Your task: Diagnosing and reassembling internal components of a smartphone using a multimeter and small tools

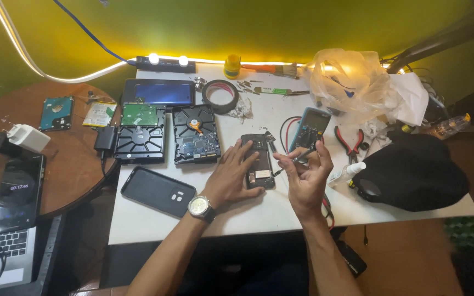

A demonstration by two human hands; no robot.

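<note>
Nearest, the left hand [231,174], with a watch at its wrist, lies flat and spread on the white table [281,211], its fingers resting on the left edge of an opened phone [259,161], apparently to pin it so it cannot slide. Just right of it, the right hand [304,170] is curled closed around a slim screwdriver [286,166], pinched like a pen so its tip slants down to the phone's near right corner. To the near left lies a black phone case [157,191], set aside out of the way. Beyond the right hand a blue-grey multimeter [309,127] sits within reach, red-handled pliers [349,143] to its right. Farther left, two bare hard drives [165,134] lie side by side, boards up. Farthest, a roll of black tape [220,96] and a crumpled plastic bag [349,77] sit by the lit wall.
</note>
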